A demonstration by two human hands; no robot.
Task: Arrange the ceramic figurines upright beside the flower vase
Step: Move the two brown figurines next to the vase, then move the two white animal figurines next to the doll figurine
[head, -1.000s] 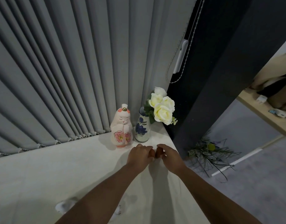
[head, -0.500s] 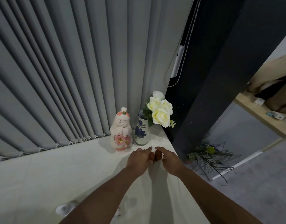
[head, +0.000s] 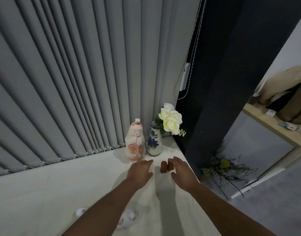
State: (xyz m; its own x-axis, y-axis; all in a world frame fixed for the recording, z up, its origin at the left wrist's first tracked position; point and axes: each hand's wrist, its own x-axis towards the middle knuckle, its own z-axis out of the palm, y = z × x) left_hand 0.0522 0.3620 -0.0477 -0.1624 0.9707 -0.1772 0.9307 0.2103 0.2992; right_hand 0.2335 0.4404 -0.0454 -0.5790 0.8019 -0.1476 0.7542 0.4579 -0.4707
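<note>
A white and pink ceramic figurine (head: 134, 142) with a flower pattern stands upright on the white table (head: 44, 193), touching or nearly touching the left side of the blue-flowered vase (head: 154, 142) that holds white roses (head: 171, 120). My left hand (head: 140, 171) and my right hand (head: 180, 171) hover just in front of the vase, fingers spread, holding nothing. A second white figurine (head: 127, 218) lies near the front edge, partly hidden under my left forearm. A small white piece (head: 80, 211) shows beside it.
Grey vertical blinds (head: 78, 82) hang right behind the figurine and vase. The table's right edge (head: 194, 169) runs close by my right hand, with a dark pillar (head: 223, 82) and green stems (head: 223, 169) on the floor beyond it. A blind cord pull (head: 185, 77) hangs above the roses.
My hands were close together with fingers curled and touching. They have now drawn apart and spread their fingers. The upright figurine and vase have not moved.
</note>
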